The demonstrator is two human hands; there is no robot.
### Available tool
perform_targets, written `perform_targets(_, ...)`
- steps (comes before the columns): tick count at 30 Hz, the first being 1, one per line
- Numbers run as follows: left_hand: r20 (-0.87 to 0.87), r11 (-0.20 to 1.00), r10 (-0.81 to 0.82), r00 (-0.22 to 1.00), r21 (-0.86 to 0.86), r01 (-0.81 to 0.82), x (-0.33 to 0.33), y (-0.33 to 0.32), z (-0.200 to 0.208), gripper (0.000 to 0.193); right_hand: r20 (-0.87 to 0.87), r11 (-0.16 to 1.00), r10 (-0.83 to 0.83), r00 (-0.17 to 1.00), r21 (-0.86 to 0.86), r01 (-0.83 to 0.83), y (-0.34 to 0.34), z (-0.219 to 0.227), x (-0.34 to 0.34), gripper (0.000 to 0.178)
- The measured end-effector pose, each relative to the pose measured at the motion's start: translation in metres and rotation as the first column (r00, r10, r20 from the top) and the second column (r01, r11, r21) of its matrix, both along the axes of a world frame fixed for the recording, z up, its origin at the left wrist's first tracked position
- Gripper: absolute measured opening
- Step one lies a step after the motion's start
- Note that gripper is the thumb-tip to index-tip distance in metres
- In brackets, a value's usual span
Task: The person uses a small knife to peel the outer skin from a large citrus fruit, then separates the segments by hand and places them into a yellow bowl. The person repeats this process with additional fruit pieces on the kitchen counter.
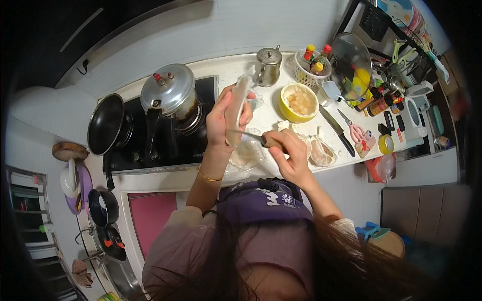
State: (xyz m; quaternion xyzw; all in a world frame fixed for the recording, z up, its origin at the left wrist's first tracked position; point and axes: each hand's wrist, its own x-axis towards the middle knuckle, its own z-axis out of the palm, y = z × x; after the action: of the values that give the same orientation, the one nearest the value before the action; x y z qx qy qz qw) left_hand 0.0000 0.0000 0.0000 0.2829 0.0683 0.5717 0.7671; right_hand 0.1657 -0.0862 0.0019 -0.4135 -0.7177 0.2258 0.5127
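Note:
My left hand (219,119) is raised over the counter, its fingers wrapped round a long pale fruit segment (236,108) with a whitish skin, held on end. In my right hand (292,156), the fingers close on the brown handle of a small knife (250,134). Its thin blade points left and lies across the lower part of the segment; whether it cuts in, I cannot tell. Below the hands lies crumpled clear plastic (250,154). Beyond my right hand stands a yellow bowl-like rind (286,111), white inside, holding pale amber fruit chunks (301,102). More pale fruit (321,152) lies at the counter's front edge.
A pressure cooker (170,90) and a black wok (106,124) stand on the black stove at left. Behind the rind are a metal pot (269,65) and a white basket (306,75) of bottles. A larger knife (337,131), pink-handled scissors (357,133) and yellow tape (386,144) lie right.

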Motion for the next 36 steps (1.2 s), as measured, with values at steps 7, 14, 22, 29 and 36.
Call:
perform_targets(7, -0.046, 0.998, -0.032, 0.998, 0.050, 0.035, 0.016, -0.008, 0.008, 0.035, 0.183, 0.984, -0.036, 0.983, 0.180, 0.002, -0.004, 0.013, 0.005, 0.026)
perform_targets(14, -0.041, 0.995, -0.079, 0.996, 0.054, 0.081, 0.018, -0.010, 0.007, 0.034, 0.188, 0.980, -0.051, 0.981, 0.199, 0.013, -0.004, 0.014, 0.009, 0.027)
perform_targets(22, -0.064, 0.994, -0.088, 0.994, 0.065, 0.092, 0.019, -0.014, 0.011, 0.033, 0.161, 0.983, -0.044, 0.986, 0.182, 0.014, -0.004, 0.015, 0.014, 0.027)
perform_targets(29, -0.092, 0.992, -0.103, 0.990, 0.060, 0.109, 0.020, -0.015, 0.010, 0.032, 0.158, 0.977, -0.025, 0.987, 0.211, -0.009, -0.002, 0.014, 0.014, 0.026)
perform_targets(36, -0.184, 0.999, -0.038, 0.982, 0.009, 0.040, 0.026, -0.023, 0.017, 0.036, 0.199, 0.960, -0.103, 0.975, 0.277, 0.045, 0.000, 0.012, 0.021, 0.026)
